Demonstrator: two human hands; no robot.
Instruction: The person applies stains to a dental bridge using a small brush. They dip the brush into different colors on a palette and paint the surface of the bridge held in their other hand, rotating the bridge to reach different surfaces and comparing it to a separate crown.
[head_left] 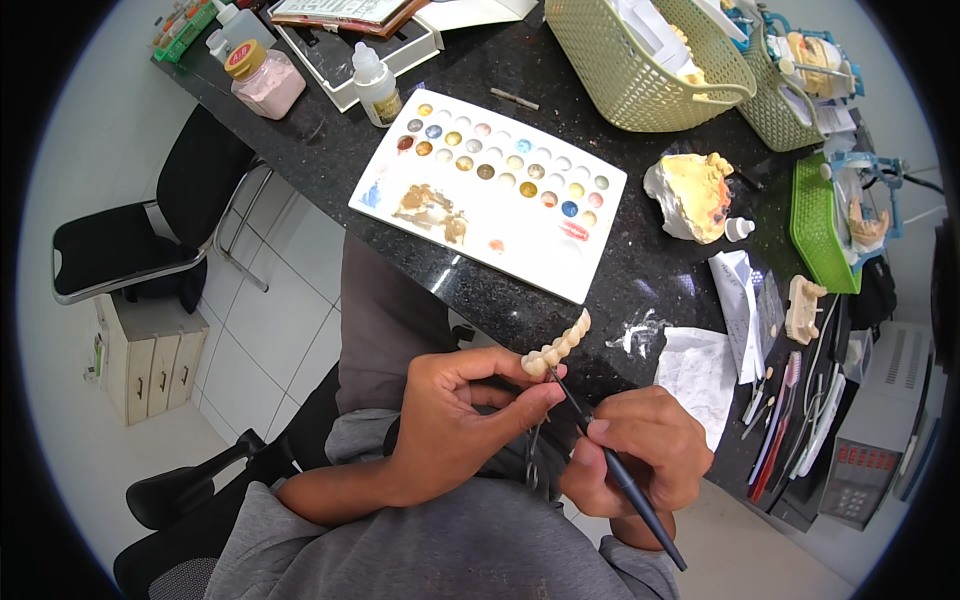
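Observation:
Between the thumb and fingers of my left hand [445, 425] is one end of a dental bridge [562, 345], a curved row of cream-coloured teeth. My right hand [645, 450] grips a slim brush [636, 495] with a dark handle, pen-fashion. The brush's thin tip reaches the bridge close to my left fingertips; whether it touches cannot be made out. Just beyond my hands lies a white palette [545, 250] with rows of small wells of coloured stain and brown smears. A yellowish plaster dental cast [690, 195] sits to the palette's right.
Crumpled white paper [692, 380] lies right of my hands, near several tools and a toothbrush [792, 370]. Baskets [640, 90] stand at the far right. A dropper bottle [377, 92] and a jar of pink powder [266, 82] are behind the palette. A black chair [150, 215] stands left.

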